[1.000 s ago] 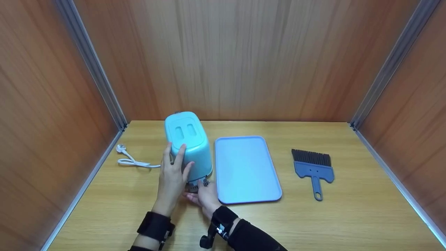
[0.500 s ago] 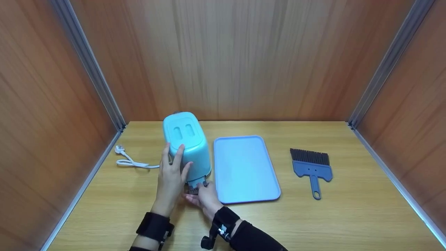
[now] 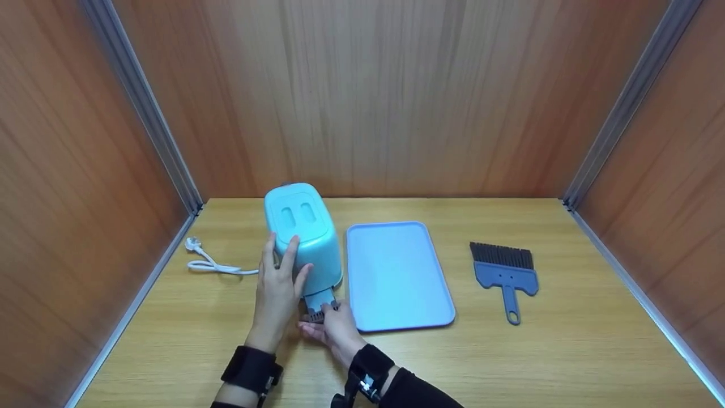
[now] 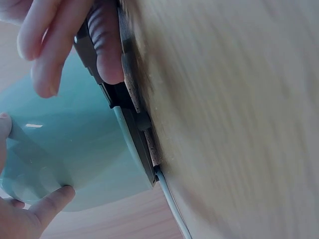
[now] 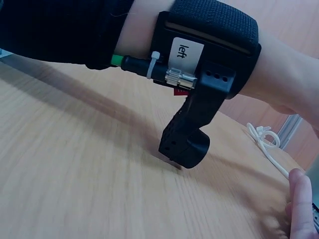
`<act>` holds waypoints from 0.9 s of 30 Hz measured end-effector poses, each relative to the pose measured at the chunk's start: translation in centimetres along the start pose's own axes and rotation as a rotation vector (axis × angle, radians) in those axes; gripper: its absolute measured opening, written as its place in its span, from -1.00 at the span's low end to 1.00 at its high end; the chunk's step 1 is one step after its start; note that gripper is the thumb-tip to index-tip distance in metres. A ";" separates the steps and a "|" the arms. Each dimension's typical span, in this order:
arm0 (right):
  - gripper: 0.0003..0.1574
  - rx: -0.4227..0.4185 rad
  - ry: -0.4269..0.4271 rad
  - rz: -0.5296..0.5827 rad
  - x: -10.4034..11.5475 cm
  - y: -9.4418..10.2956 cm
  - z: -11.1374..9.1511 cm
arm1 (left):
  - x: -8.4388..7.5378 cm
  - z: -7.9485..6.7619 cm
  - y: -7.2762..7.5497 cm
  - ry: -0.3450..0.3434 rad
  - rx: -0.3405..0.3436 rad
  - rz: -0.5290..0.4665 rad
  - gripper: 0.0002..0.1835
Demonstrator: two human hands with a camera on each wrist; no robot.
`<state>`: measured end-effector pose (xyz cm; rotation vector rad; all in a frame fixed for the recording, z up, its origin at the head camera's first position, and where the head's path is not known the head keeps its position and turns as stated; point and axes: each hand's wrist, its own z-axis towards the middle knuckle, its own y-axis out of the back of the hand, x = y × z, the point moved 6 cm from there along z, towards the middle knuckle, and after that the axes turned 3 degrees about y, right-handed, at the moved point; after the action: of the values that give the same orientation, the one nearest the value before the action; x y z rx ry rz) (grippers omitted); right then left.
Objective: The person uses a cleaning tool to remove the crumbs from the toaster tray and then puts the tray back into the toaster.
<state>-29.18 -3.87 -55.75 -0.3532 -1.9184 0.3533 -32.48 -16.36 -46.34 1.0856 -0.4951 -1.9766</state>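
Head view: a crumb tray (image 3: 320, 299) juts farther from a toaster (image 3: 312, 241) than half a second earlier, apparently partway out of its slot. The toaster stands upright near the far left corner of the worktop (image 3: 566, 340). The right hand (image 3: 340, 330) pinches the tray's dark, slotted end; the left hand (image 3: 276, 292) lies with fingers spread on the toaster. The smooth lid (image 3: 298, 214) bears two oblong recesses. A flat, round-cornered blue tray (image 3: 399, 277) lies beside it, and a stiff-bristled brush (image 3: 506, 272) sits toward the worktop's right edge.

Left wrist view: glossy turquoise plastic curves above a dark base (image 4: 142, 142), fingertips touching its side.

Right wrist view: a woven black strap (image 5: 214, 22) rises over grained wood; at right, fingers show, their grip unreadable from here.
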 end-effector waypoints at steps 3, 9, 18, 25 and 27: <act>-0.63 0.001 0.017 -0.001 -0.1 0.1 -0.1 | -0.1 -0.1 0.0 -0.015 -0.017 0.002 -0.26; -0.68 0.017 0.030 0.000 -0.3 0.2 -0.6 | -0.1 -0.1 0.0 -0.014 -0.024 0.012 -0.28; -0.71 0.018 0.023 -0.020 -0.6 0.5 -1.3 | 0.0 -0.1 -0.1 -0.002 -0.010 0.008 -0.28; -0.66 0.020 0.024 -0.026 -0.6 0.7 -1.5 | 0.0 0.0 -0.1 -0.001 -0.009 0.003 -0.27; -0.63 0.024 0.026 -0.027 -0.6 0.7 -1.6 | 0.0 -0.1 -0.1 -0.005 -0.010 0.002 -0.28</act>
<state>-27.43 -3.36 -56.00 -0.3146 -1.8900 0.3522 -32.48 -16.32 -46.43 1.0734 -0.4879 -1.9787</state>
